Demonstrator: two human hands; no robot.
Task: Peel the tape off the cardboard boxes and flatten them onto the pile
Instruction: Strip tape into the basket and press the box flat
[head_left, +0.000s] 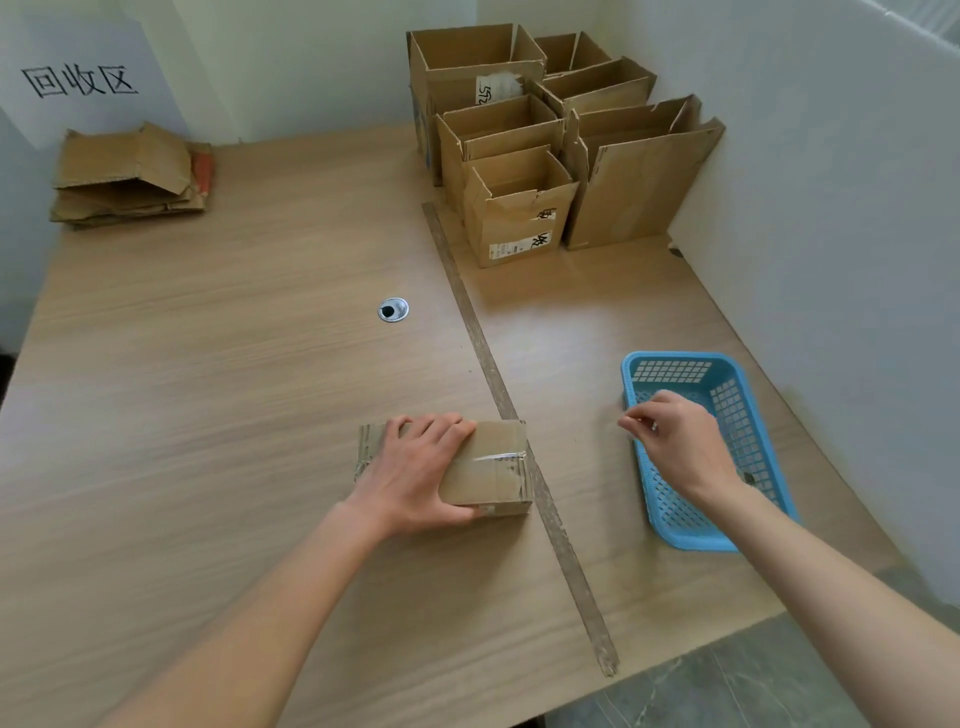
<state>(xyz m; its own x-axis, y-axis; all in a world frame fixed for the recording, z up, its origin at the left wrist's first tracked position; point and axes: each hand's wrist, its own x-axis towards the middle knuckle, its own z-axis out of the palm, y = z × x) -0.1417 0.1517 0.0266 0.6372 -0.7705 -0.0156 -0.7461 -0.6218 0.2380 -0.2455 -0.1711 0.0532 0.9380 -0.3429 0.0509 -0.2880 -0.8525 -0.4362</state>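
A small closed cardboard box (493, 470) lies on the wooden table (208, 364) near the front, with clear tape (496, 457) across its top. My left hand (415, 467) grips the box, fingers over its top and thumb along its near side. My right hand (675, 441) hovers over the left rim of the blue basket (727, 395), fingertips pinched together; whether they pinch a clear bit of tape is too faint to tell. The pile of flattened cardboard (130, 176) lies at the far left corner.
Several open cardboard boxes (519, 208) stand at the back right against the wall. A strip of tape (498, 395) runs along the table seam. A round cable hole (392, 309) sits mid-table. A sign (78, 80) hangs on the left wall.
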